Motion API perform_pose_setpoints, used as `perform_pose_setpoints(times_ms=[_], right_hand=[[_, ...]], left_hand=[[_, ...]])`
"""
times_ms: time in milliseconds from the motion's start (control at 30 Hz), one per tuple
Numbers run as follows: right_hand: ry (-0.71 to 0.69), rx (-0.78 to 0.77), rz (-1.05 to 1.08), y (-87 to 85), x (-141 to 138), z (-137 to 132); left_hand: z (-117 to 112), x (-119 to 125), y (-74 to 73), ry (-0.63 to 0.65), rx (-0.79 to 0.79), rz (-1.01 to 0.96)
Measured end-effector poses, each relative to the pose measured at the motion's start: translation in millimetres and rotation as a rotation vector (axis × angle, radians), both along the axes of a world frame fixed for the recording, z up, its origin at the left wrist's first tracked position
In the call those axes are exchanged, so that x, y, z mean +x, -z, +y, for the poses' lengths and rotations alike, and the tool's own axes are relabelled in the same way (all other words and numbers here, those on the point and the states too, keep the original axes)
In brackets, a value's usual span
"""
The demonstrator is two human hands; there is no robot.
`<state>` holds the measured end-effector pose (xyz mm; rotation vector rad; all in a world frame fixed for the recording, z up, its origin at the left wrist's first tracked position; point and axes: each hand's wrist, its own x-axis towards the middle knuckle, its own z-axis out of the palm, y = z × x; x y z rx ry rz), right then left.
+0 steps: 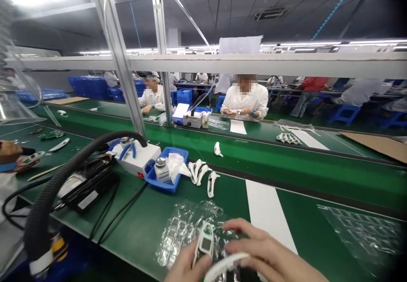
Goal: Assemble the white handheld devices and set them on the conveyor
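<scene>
My left hand [186, 263] is closed around a white handheld device housing [206, 241] with a small grey screen and a green circuit board showing at its upper end. Beside it, a white curved plastic shell [224, 266] reaches to the fingers of my right hand [265, 248], which seem to grip its end; the thumb is hidden. My right index and middle fingers stretch toward the device. Under both hands lies a clear blister tray [176, 229] with moulded pockets. Several white shells [212, 183] rest farther up the green bench, left of a white paper strip [270, 214].
A blue bin [162, 184] holds a metal-capped bottle and white wipes. Left of it stand a white box [135, 159] with pliers and a black hose [79, 154]. A green conveyor [254, 159] carries one white part. Another clear tray [359, 231] lies right. Co-workers sit across and at left.
</scene>
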<state>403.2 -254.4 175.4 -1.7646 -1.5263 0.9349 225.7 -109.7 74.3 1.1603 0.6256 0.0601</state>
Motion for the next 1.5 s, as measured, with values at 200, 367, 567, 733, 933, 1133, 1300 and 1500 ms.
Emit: perform_pose_setpoints(times_ms=[200, 367, 567, 733, 933, 1133, 1300, 1500], right_hand=[[0.310, -0.018, 0.256, 46.2, -11.4, 5.4], [0.224, -0.079, 0.273, 57.2, -27.8, 20.5], [0.186, -0.042, 0.304, 59.7, -37.5, 29.8], [0.182, -0.028, 0.274, 60.3, -40.6, 33.8], [0.213, -0.025, 0.188, 57.8, -46.0, 37.4], [0.215, 0.005, 0.319, 68.3, -51.3, 40.3], [0.476, 0.102, 0.263, 95.2, -28.9, 44.7], [0.573, 0.116, -0.147, 123.3, -13.8, 30.7]], left_hand=[[-3.9, -19.2, -2.2, -0.155, -0.392, -0.031], [-9.8, -24.9, 0.0, -0.130, -0.345, -0.076], [-10.2, -29.2, 1.8, -0.126, -0.334, -0.058], [-10.8, -33.0, -1.6, -0.118, -0.284, -0.093], [-11.4, -35.6, -6.1, -0.122, -0.145, -0.056], [-17.7, -35.2, 2.7, -0.206, 0.013, 0.129], [-14.0, -44.5, 23.9, -0.416, 0.041, 0.162], [1.3, -59.2, 27.2, -0.523, -0.050, 0.116]])
